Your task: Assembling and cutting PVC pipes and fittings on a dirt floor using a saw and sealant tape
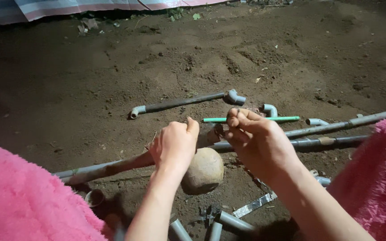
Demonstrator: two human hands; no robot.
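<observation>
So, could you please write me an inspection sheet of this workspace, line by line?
Surface: bare brown soil, uneven, with small stones.
Job's things: long grey pipe under the left hand; a small dark piece, too hidden to identify, at the right hand; round stone below both hands.
Clutter: pipe with elbow fittings, green rod, loose elbow, two more pipes, metal strip, short pipe pieces.
Grippers: left hand closed in a fist; right hand's fingers pinched together.
Cables: nothing seen.
Surroundings: striped sheet at the top edge; pink fluffy fabric on both sides.
</observation>
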